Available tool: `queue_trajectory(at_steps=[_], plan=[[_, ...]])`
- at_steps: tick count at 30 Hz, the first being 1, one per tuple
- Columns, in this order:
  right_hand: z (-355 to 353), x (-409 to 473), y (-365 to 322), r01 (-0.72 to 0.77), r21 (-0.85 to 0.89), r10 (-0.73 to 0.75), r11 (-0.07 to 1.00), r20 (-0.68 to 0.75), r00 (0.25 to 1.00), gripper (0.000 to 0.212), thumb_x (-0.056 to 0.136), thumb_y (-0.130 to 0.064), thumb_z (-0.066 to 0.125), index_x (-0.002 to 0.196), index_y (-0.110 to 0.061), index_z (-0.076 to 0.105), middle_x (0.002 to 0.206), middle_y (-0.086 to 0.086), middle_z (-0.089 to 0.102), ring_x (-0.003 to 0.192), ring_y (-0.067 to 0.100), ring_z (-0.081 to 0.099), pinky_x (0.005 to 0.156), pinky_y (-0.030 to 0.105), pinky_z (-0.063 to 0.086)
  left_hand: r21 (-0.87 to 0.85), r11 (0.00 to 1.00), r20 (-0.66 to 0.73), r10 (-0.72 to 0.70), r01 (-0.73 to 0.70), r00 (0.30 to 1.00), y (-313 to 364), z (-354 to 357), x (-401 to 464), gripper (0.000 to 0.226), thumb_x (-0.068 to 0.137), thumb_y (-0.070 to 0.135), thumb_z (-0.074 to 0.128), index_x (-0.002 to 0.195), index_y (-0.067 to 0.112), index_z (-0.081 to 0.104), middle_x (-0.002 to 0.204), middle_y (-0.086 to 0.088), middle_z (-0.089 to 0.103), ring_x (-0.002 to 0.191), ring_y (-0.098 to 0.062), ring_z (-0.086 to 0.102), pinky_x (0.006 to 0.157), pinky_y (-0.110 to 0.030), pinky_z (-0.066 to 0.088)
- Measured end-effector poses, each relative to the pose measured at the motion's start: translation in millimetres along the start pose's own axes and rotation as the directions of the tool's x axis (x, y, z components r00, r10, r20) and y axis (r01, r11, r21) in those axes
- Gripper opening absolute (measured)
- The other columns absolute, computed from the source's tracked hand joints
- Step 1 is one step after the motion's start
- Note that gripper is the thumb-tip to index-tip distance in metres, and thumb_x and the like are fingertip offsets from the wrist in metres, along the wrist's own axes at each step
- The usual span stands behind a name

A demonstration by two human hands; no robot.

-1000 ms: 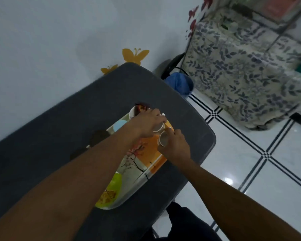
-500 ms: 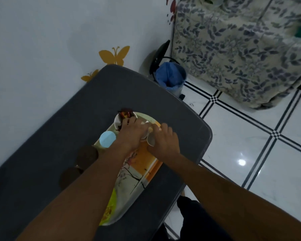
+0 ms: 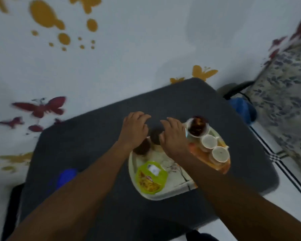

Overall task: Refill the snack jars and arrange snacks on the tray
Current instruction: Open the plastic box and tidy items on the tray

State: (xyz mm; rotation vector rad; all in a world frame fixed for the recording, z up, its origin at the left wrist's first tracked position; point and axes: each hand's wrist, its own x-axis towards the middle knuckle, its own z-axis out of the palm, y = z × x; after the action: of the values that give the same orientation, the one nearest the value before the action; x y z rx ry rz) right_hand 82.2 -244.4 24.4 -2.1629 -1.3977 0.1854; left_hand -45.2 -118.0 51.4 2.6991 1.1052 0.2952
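Observation:
A patterned orange and cream tray (image 3: pixel 165 194) lies on the dark grey table (image 3: pixel 94 136). On its right end stand two small white cups (image 3: pixel 209 140) (image 3: pixel 220 153) and a white bowl of dark snacks (image 3: pixel 196 127). A green snack packet (image 3: pixel 150 176) lies at the tray's near left. Two dark round jar tops (image 3: pixel 155 136) (image 3: pixel 142 147) sit at the tray's far left edge. My left hand (image 3: pixel 134 129) hovers over the nearer-left one, fingers spread. My right hand (image 3: pixel 174 136) is beside the other one, fingers apart, holding nothing that I can see.
A blurred blue object (image 3: pixel 66 176) lies on the table's left part. A blue bin with a black lid (image 3: pixel 243 108) stands on the floor past the table's far right corner, next to furniture under a floral cloth (image 3: pixel 285 94). The wall is just behind the table.
Both hands have let go of the white cups and moved left to the dark jar tops. The view has swung left, so the tray now sits right of centre.

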Motion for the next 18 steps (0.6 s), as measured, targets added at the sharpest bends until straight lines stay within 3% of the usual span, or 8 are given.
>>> queue_trajectory(at_steps=[4,7,10,12,14,16,18], plan=[[54.2,-3.3,-98.4,0.163,0.07,-0.172,0.984,0.147,0.974,0.048,0.09,-0.017,0.058,0.137,-0.008,0.057,0.14,0.014,0.053,0.133,0.033,0.047,0.108,0.046,0.038,0.012,0.965,-0.074,-0.26,0.262,0.963,-102.1,-35.9,-80.3,0.039,0.098,0.026,0.058,0.137,0.022,0.061,0.139,-0.005,0.056,0.129,-0.028,0.047,0.108,-0.043,0.035],[108.7,-18.9,-165.7,0.226,0.185,-0.275,0.957,0.31,0.91,0.047,0.094,-0.017,0.054,0.14,-0.008,0.053,0.137,0.012,0.053,0.127,0.032,0.05,0.106,0.045,0.04,-0.01,0.887,-0.073,-0.462,0.462,0.884,-171.2,-45.5,-149.2,0.042,0.099,0.029,0.059,0.14,0.02,0.059,0.141,-0.007,0.055,0.131,-0.032,0.046,0.11,-0.044,0.035],[162.4,-43.2,-208.3,0.098,0.233,-0.21,0.967,0.521,0.827,0.053,0.099,-0.023,0.055,0.148,-0.009,0.043,0.145,0.015,0.048,0.134,0.031,0.046,0.111,0.041,0.037,0.01,0.787,0.006,-0.617,0.617,0.787,-216.6,-42.3,-205.6,0.051,0.099,0.035,0.059,0.147,0.02,0.05,0.148,-0.01,0.048,0.135,-0.035,0.041,0.112,-0.049,0.033],[193.7,-58.6,-224.7,-0.024,0.214,-0.134,0.976,0.692,0.709,0.051,0.1,-0.028,0.055,0.146,-0.007,0.046,0.146,0.015,0.049,0.133,0.03,0.048,0.111,0.039,0.038,0.011,0.702,0.085,-0.71,0.712,0.699,-239.2,-34.6,-231.1,0.063,0.1,0.042,0.056,0.155,0.018,0.038,0.156,-0.013,0.04,0.141,-0.038,0.035,0.115,-0.054,0.03],[220.2,-72.0,-236.1,-0.122,0.187,-0.079,0.975,0.799,0.596,0.041,0.099,-0.033,0.057,0.132,-0.008,0.055,0.132,0.013,0.059,0.119,0.028,0.058,0.103,0.042,0.047,0.006,0.573,0.185,-0.806,0.819,0.563,-259.3,-25.0,-250.6,0.071,0.101,0.049,0.052,0.158,0.012,0.03,0.16,-0.016,0.034,0.146,-0.04,0.03,0.117,-0.056,0.027],[234.1,-83.1,-238.3,-0.208,0.184,-0.044,0.961,0.84,0.54,0.031,0.098,-0.035,0.057,0.119,-0.012,0.056,0.114,0.006,0.063,0.103,0.023,0.063,0.094,0.045,0.054,0.041,0.474,0.265,-0.854,0.879,0.448,-268.7,-13.4,-261.5,0.067,0.1,0.052,0.05,0.15,0.008,0.042,0.156,-0.021,0.037,0.144,-0.042,0.032,0.116,-0.056,0.028],[245.2,-91.7,-239.4,-0.277,0.188,-0.018,0.942,0.855,0.519,0.027,0.098,-0.035,0.056,0.114,-0.014,0.054,0.107,0.003,0.063,0.094,0.019,0.063,0.085,0.04,0.055,0.067,0.47,0.326,-0.844,0.88,0.426,-273.6,0.0,-267.7,0.057,0.101,0.051,0.048,0.134,0.005,0.057,0.149,-0.022,0.044,0.138,-0.042,0.037,0.114,-0.055,0.032]])
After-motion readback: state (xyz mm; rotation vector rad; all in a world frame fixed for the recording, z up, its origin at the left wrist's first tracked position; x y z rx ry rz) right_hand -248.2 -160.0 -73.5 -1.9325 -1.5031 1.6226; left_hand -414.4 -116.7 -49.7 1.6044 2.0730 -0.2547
